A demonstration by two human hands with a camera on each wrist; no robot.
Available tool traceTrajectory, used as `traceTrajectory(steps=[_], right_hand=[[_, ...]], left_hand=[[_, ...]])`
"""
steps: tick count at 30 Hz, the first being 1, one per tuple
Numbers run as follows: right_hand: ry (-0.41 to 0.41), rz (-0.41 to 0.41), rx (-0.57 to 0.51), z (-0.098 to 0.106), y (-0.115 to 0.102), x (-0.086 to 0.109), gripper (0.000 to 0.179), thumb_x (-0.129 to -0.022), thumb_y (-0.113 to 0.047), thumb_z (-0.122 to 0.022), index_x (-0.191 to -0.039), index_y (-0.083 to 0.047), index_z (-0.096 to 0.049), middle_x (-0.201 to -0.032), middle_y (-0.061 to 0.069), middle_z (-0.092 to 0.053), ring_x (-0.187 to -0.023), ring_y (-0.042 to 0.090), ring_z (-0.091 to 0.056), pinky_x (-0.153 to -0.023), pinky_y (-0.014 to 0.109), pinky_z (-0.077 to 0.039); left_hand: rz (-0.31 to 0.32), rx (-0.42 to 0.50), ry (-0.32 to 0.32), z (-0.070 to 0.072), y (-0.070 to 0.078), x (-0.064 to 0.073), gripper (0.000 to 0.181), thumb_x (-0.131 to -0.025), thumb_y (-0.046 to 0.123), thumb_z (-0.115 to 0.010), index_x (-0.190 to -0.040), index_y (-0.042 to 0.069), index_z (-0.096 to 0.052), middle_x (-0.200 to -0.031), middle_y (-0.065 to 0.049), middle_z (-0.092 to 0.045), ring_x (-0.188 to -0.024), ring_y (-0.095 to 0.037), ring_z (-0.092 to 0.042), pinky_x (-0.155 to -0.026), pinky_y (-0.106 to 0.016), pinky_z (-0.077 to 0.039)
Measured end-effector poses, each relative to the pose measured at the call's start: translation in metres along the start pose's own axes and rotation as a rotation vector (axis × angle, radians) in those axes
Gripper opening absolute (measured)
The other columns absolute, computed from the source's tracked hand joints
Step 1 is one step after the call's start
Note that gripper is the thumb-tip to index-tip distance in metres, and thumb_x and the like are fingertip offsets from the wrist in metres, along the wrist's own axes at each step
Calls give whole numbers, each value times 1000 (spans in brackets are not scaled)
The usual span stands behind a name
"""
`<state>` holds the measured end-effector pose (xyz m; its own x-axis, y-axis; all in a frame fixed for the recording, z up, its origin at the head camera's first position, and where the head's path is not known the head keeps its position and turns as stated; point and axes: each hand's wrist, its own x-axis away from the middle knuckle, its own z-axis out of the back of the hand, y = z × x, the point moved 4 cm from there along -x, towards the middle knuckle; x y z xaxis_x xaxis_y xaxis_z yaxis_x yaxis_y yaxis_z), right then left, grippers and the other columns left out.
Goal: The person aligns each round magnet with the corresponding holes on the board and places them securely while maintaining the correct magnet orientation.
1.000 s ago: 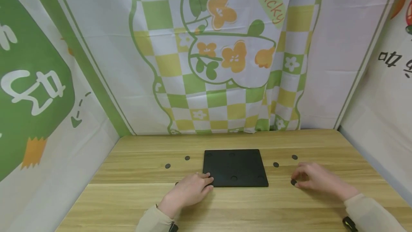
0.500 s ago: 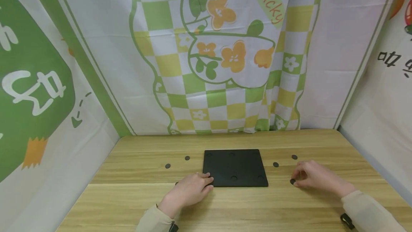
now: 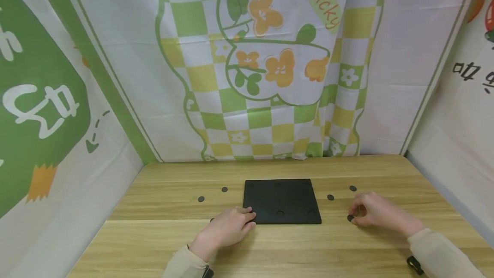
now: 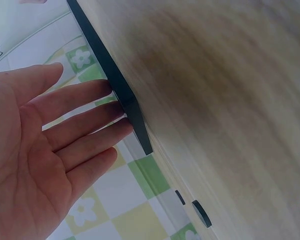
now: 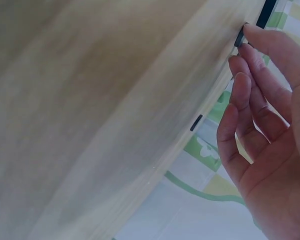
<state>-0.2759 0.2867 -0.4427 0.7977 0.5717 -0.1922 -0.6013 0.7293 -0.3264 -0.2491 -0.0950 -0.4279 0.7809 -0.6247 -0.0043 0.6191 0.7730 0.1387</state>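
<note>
A thin black rectangular board (image 3: 266, 200) with several shallow round recesses lies flat on the table. My left hand (image 3: 231, 226) rests its nearly straight fingertips on the board's near left corner; the left wrist view has these fingers (image 4: 85, 107) touching the dark board edge (image 4: 112, 75). To the right of the board, my right hand (image 3: 380, 213) pinches a small black disc (image 3: 350, 218) between thumb and index finger, at the tabletop. In the right wrist view that disc (image 5: 239, 37) sits at the thumb tip, while the other fingers curl loosely.
Two dark discs, one nearer (image 3: 201, 199) and one farther (image 3: 224, 189), lie left of the board. Another is mostly covered by my left hand. Right of the board are two more, a near one (image 3: 330, 197) and a far one (image 3: 353, 188). A printed curtain (image 3: 262, 119) hangs behind the table.
My right hand has shifted very slightly to the left with the disc at its fingertips. The left hand and the board stay where they were.
</note>
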Motion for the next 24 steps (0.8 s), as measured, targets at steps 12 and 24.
traceTrajectory(steps=[12,24], right_hand=[[0,8,27,2,0,-1,16,-70,-20,-80,-76,-26,-67,-75,-18,-57,-65,-6,-50,-55,16,-46],[21,32,56,1,0,-3,17,-68,-20,-80,-73,-27,-65,-73,-19,-55,-64,-6,-48,-54,15,-44]], left_hand=[[-9,1,16,0,-1,-1,37,-98,30,-48,-124,10,-64,-128,-10,-61,-117,-25,-60,-96,-40,-50],[0,1,12,2,1,1,37,-99,30,-48,-125,9,-63,-129,-11,-60,-118,-26,-59,-97,-40,-49]])
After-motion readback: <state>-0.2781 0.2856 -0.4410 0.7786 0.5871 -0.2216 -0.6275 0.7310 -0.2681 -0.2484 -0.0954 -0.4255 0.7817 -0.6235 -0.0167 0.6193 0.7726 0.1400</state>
